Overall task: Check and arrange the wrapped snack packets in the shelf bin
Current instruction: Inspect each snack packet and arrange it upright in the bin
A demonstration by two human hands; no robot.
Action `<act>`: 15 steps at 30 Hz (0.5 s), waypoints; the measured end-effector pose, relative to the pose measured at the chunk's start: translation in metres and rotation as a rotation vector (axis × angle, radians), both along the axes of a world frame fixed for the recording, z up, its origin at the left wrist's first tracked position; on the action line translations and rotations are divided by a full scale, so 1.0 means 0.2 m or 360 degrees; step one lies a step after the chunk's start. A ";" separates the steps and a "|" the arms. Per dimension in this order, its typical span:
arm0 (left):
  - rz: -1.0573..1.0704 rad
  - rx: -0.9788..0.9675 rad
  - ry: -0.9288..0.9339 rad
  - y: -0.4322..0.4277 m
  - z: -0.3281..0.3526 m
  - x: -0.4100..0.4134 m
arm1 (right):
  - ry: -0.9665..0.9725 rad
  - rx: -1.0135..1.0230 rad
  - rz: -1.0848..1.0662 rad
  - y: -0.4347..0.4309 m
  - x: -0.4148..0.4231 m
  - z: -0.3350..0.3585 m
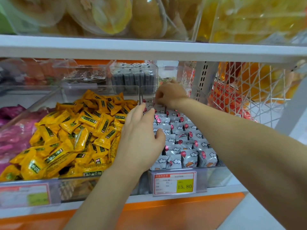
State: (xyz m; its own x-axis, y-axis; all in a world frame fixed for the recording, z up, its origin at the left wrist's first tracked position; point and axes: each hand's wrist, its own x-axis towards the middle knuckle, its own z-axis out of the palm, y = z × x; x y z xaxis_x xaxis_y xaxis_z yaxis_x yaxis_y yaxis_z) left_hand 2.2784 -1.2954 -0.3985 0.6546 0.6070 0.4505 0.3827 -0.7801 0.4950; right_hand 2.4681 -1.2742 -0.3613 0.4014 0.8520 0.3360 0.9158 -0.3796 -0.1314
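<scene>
Left of the shelf bin (216, 177), yellow packets (69, 135) lie heaped in the neighbouring bin. The left hand (141, 135) reaches over the bin's left wall, fingers (137, 110) straight and slightly apart, thumb pressing on the cloud-print packets (187, 146), which stand in rows inside the bin. At the bin's back, the right hand (169, 95) has its fingers curled together, apparently pinching a back-row packet. A wire basket (249, 90) stands right of the bin. Pulling that packet could drag its neighbours and topple the rows, and the left wrist might nudge yellow packets across.
</scene>
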 end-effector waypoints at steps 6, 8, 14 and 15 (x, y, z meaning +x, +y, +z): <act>-0.0001 0.0003 -0.0018 0.00 0.00 0.00 | 0.0688 0.0624 0.0032 -0.12 -0.03 0.12; -0.0012 -0.0011 -0.0029 0.00 0.00 0.00 | 0.0788 0.0819 -0.0016 -0.20 -0.06 0.13; 0.0023 -0.0022 -0.0148 0.00 0.03 -0.04 | 0.1161 0.1240 -0.0092 -0.54 -0.23 0.12; 0.0045 -0.0025 -0.0182 0.00 0.04 -0.04 | 0.1352 0.1276 -0.0069 -0.59 -0.26 0.11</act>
